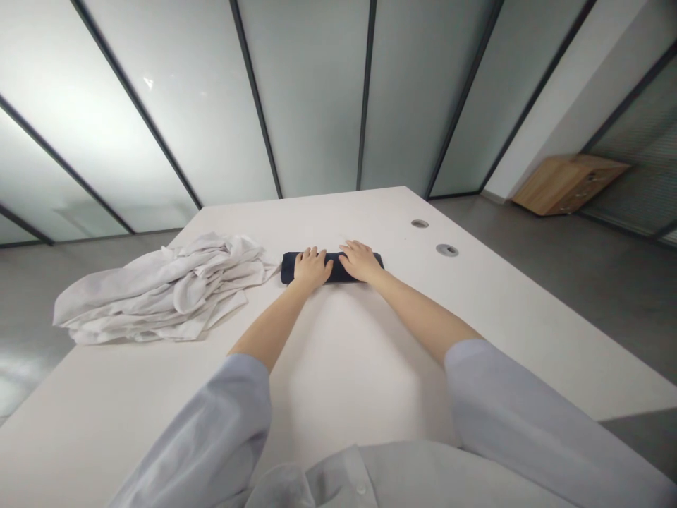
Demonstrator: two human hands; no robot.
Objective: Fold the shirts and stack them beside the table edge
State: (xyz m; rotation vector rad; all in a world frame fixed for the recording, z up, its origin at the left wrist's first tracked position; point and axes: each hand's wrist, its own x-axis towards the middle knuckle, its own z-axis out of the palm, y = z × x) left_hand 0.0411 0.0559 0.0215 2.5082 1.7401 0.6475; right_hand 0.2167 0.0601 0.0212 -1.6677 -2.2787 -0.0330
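A dark navy roll of what looks like cloth lies crosswise on the white table, ahead of me. My left hand rests on top of its left part, palm down, fingers stretched out and a little apart. On the right part lies my right hand, also flat, with its fingers reaching over the far edge. Both thumbs point toward each other over the middle of the roll. Its two ends stick out beyond the hands. The underside of the roll is hidden.
To the left, a heap of crumpled white cloth overhangs the table's left edge. Two round cable holes, a farther one and a nearer one, sit in the white table at right. Beyond are frosted glass panels and a wooden cabinet.
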